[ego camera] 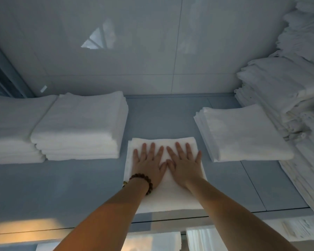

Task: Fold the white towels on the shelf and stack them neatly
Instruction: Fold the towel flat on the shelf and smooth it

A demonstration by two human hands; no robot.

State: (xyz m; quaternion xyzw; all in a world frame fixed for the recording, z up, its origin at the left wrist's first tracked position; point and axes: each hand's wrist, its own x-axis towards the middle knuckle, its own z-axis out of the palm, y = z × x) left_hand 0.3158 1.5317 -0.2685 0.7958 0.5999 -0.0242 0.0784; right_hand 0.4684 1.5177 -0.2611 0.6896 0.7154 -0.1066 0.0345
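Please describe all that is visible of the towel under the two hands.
The towel is white, soft-looking cloth, folded into a layered rectangle. It lies flat on the blue-grey shelf, between the left stack and the right stack of folded towels. The left hand and right hand press it with straight, spread fingers.

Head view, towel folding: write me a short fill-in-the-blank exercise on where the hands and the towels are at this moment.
1. The left hand and the right hand both press flat on one folded white ____.
2. The beaded bracelet is on the ____ wrist.
3. The taller stack lies to the ____ of the pressed towel; the thinner stack lies on the opposite side.
Missing words: towel; left; left.
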